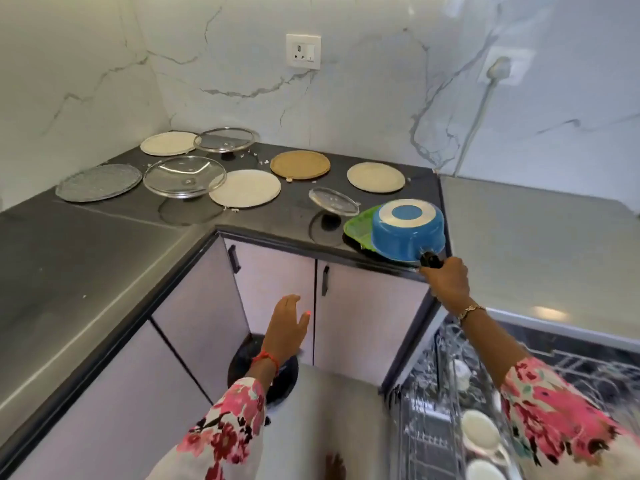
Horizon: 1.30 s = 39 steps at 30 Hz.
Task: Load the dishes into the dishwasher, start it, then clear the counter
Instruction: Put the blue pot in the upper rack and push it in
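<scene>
The right hand is closed around the black handle of an upturned blue saucepan, which sits bottom-up at the near edge of the dark corner bench, at about 3 o'clock in the view. The pan overlaps a green tray lying just to its 9 o'clock side. The left hand hangs open and empty in front of the pale cabinet doors, fingers spread, holding nothing. Across the bench the rest of the dishes lie flat: a textured glass plate at the far 9 o'clock end, a glass lid knob-down beside it, a cream plate touching that lid's 3 o'clock rim, another cream plate and a second glass lid toward the 12 o'clock corner. A brown plate sits near the middle, a third cream plate at its 3 o'clock, and a small glass lid rests tilted between that plate and the green tray. White crumbs dot the surface. At 5 o'clock the dishwasher rack stands pulled out under the right forearm — white cups sit in it, blurred. A black round bin stands on the floor behind the left wrist.
</scene>
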Tool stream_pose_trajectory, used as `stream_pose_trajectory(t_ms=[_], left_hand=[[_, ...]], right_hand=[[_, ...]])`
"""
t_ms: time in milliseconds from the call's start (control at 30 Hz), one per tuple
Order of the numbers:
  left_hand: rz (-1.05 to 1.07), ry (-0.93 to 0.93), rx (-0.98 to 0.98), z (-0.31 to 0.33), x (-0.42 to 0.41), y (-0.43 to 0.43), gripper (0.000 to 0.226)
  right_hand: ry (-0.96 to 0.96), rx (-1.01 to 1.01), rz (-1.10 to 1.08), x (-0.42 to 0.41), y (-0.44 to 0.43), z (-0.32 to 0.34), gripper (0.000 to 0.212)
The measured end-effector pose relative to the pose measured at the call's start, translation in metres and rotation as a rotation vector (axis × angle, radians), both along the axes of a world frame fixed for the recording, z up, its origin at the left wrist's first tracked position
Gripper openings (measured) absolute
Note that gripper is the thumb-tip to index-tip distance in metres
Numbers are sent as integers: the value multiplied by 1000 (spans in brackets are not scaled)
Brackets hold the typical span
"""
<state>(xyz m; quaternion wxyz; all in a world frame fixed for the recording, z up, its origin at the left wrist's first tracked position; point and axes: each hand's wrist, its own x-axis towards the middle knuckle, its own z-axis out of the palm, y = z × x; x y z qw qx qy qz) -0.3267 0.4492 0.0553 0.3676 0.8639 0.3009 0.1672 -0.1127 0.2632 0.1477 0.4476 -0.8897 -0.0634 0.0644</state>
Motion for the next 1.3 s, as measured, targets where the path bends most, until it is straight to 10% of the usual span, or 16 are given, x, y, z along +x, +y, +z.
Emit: stream_pose_trajectory(t_ms=[633,1300], left_hand=[[-261,183,-63,-59,-113,-292,38],[-411,304,-45,-66,-52,-460,59]], right_hand=[[243,142,-156,-197,-292,-125,13],[330,182,-308,-175,-489,-160,25]])
